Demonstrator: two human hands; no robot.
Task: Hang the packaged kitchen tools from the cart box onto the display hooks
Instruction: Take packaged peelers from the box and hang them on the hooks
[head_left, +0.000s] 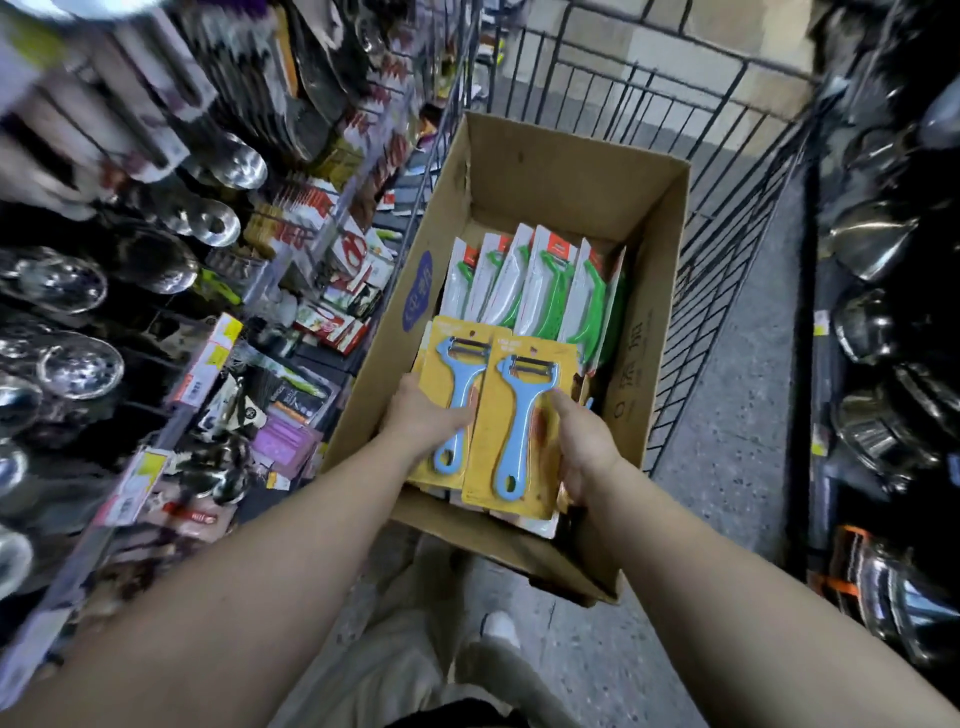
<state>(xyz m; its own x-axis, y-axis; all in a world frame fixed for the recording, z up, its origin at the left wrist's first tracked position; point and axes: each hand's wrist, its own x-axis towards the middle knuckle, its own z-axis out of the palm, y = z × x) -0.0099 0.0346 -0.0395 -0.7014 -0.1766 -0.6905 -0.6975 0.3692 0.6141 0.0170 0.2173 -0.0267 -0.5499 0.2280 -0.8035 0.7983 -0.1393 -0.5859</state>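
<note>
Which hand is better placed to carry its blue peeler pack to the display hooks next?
Probably the left. The display hooks run along the person's left, and the left hand already grips a blue peeler pack on that side. The right hand holds its pack farther away, across the cart box.

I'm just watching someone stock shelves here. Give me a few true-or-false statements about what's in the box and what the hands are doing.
1. Each of the hands, left hand and right hand, holds a yellow-carded blue peeler. True.
2. The cardboard box holds only blue peelers. False: green peeler packs stand behind them.
3. The right-hand peeler card already hangs on a hook. False: it is over the box.
4. The box sits in a wire cart. True.
</note>
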